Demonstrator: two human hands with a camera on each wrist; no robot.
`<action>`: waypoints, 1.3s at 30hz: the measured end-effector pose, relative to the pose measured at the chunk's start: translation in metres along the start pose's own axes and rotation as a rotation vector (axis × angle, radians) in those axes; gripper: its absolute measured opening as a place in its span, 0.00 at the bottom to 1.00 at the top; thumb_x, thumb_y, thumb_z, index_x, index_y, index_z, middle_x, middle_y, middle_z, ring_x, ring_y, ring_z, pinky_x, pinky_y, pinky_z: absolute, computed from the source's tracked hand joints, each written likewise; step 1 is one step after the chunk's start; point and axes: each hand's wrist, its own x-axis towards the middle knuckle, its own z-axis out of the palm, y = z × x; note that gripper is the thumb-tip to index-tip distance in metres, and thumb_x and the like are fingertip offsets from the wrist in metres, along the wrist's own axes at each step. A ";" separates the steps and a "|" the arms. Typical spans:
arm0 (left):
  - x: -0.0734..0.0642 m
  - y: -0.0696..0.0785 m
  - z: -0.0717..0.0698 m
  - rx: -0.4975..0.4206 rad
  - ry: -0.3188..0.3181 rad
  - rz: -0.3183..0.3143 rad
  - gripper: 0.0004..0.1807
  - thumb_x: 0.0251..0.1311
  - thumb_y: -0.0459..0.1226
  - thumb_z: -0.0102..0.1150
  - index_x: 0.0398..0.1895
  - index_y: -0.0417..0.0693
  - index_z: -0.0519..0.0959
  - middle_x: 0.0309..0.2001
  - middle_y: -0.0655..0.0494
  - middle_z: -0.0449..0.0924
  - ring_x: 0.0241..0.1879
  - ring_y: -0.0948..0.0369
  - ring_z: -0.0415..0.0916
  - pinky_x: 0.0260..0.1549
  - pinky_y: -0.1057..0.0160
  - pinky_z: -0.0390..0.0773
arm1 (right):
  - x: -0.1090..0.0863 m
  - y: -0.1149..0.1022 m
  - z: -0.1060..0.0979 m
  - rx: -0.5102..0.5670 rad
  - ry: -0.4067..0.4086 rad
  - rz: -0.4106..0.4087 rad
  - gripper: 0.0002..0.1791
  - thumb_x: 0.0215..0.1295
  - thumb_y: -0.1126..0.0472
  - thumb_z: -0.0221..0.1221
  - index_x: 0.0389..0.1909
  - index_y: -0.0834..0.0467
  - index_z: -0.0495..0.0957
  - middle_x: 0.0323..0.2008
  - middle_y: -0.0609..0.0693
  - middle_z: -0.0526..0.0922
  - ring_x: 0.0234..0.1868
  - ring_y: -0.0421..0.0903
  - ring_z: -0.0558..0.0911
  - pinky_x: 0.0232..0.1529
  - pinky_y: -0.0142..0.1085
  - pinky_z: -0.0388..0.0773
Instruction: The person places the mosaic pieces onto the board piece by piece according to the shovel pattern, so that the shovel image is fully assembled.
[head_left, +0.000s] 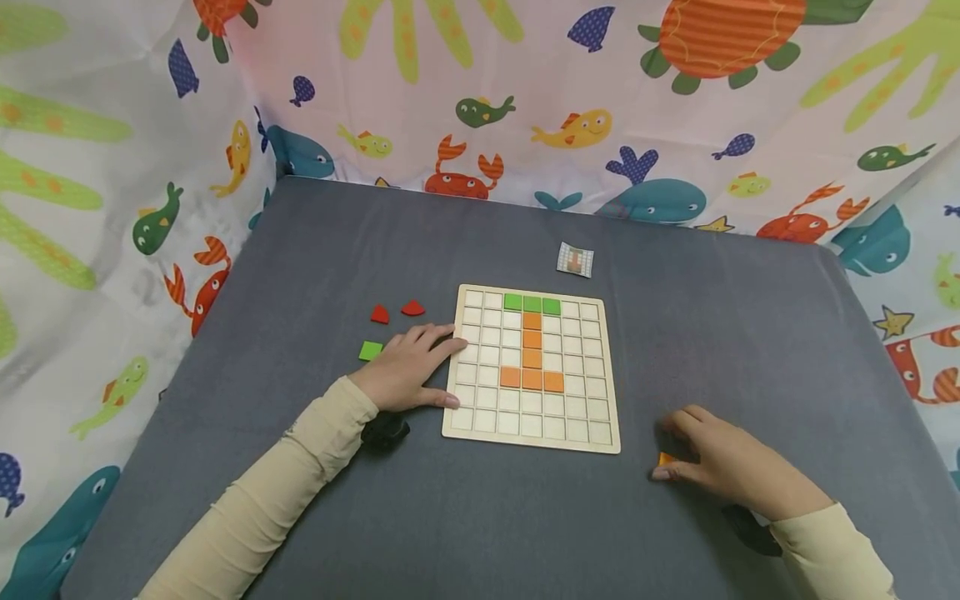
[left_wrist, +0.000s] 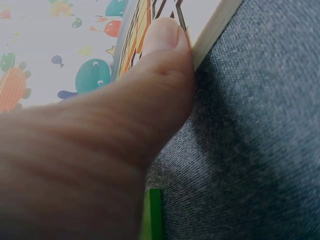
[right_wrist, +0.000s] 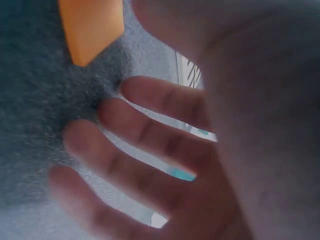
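Note:
A wooden grid board (head_left: 600, 367) lies on the grey table. It bears a row of three green tiles (head_left: 532, 303) near its far edge and several orange tiles (head_left: 532, 339) below them. My left hand (head_left: 405, 367) rests at the board's left edge, its thumb on the rim, as the left wrist view also shows. Right of the board, my right hand (head_left: 727, 462) is low over the table with its fingers loosely bent. An orange piece (right_wrist: 92, 30) lies on the cloth between thumb and fingers, apart from the fingers in the right wrist view.
Two red pieces (head_left: 380, 314) and a loose green tile (head_left: 371, 351) lie left of the board, the tile close to my left hand. A small picture card (head_left: 575, 260) is beyond the board. Patterned curtains (head_left: 510, 167) border the table's back and sides.

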 end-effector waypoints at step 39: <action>0.001 0.000 0.001 0.019 -0.009 -0.011 0.45 0.54 0.60 0.62 0.71 0.50 0.61 0.71 0.45 0.56 0.69 0.46 0.55 0.60 0.42 0.64 | 0.104 -0.090 0.022 0.063 0.227 -0.414 0.09 0.58 0.61 0.67 0.32 0.54 0.75 0.31 0.42 0.72 0.31 0.35 0.71 0.33 0.26 0.73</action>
